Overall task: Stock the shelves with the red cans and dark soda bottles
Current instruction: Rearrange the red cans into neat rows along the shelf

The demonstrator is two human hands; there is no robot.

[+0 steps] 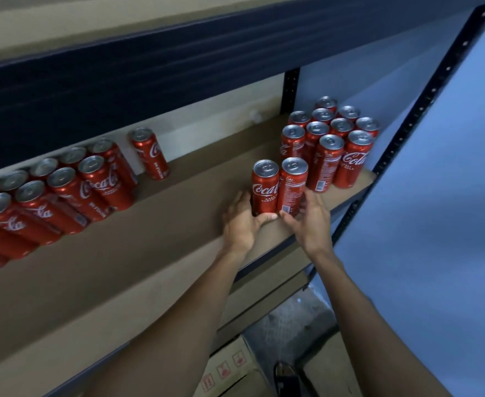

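Note:
Two tall red cans stand side by side on the brown shelf board (155, 224), near its front edge. My left hand (239, 222) grips the base of the left can (265, 186), thumb across its front. My right hand (310, 222) grips the lower part of the right can (292, 181). Just behind and to the right, a block of several red cans (331, 138) fills the shelf's right end. Another group of several red cans (63, 190) stands at the left, and a single can (149, 153) stands apart at the back. No dark bottles are in view.
The dark metal beam of an upper shelf (149, 67) runs overhead. A perforated dark upright (424, 101) frames the right end, with a blue wall (450, 224) beyond it. Cardboard boxes (229, 371) sit on the floor below.

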